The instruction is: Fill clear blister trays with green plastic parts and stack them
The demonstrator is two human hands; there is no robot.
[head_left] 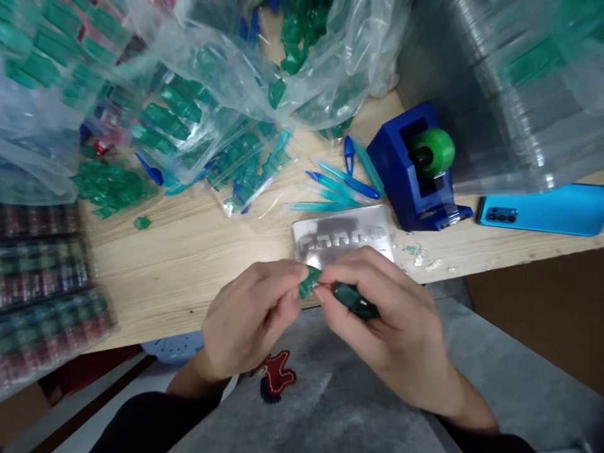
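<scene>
My left hand (257, 314) pinches a small translucent green plastic piece (309, 282) between thumb and fingertips. Facing it, my right hand (387, 327) is closed around a small tool with a dark green, faceted handle (353, 300). The tool's thin tip, partly covered by my thumb and forefinger, points at the green piece and seems to touch it. Just beyond both hands lies a shiny clear or silvery moulded tray (340, 236) with a row of raised shapes, its near edge hidden by my fingers.
Blue and teal plastic pens (349, 182) lie beside a blue tape dispenser (410, 170). A blue phone (542, 211) rests at the right edge. Bags of green pieces (174, 113) fill the back left, above stacked packs (47, 270). Scraps (415, 251) dot the wooden table (155, 270).
</scene>
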